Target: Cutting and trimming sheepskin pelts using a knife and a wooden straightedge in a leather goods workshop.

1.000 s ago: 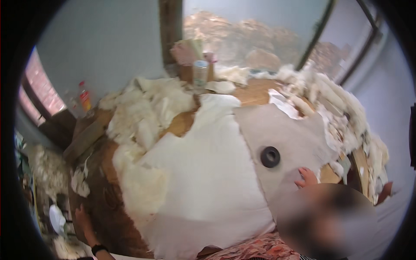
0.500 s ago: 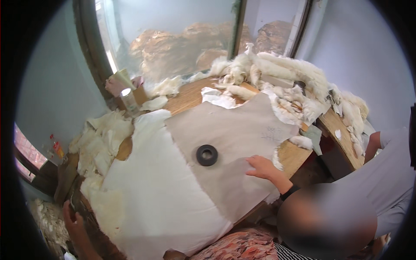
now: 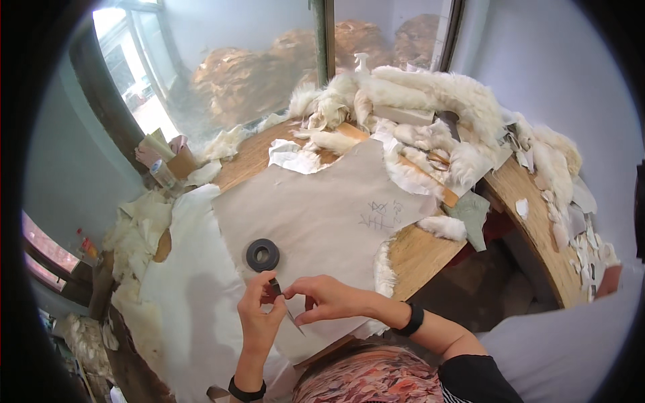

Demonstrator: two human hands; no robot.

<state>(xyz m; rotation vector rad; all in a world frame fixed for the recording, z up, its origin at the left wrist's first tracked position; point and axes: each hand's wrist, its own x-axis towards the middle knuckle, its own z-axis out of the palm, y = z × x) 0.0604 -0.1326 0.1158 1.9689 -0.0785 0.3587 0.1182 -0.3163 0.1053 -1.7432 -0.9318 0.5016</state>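
Observation:
Near the lower middle, my left hand is closed around a slim pointed knife with a dark upper end, its tip directed down toward me. My right hand meets it from the right, thumb and forefinger bent together on the knife; its other fingers are curled. Just beyond the left fingertips rests a black roll of tape. It lies on a large greyish-beige sheet with handwritten marks at its right. Under that sheet's left side spreads a white hide.
White fur pieces are heaped along the wooden table's back. Cream scraps and a clear container lie to the left. A dark gap opens at the right, beside another person's grey clothing.
My left hand has come in from the lower left and my right hand from the sheet's right side. Both now meet at the knife. The other person's blurred head has left view.

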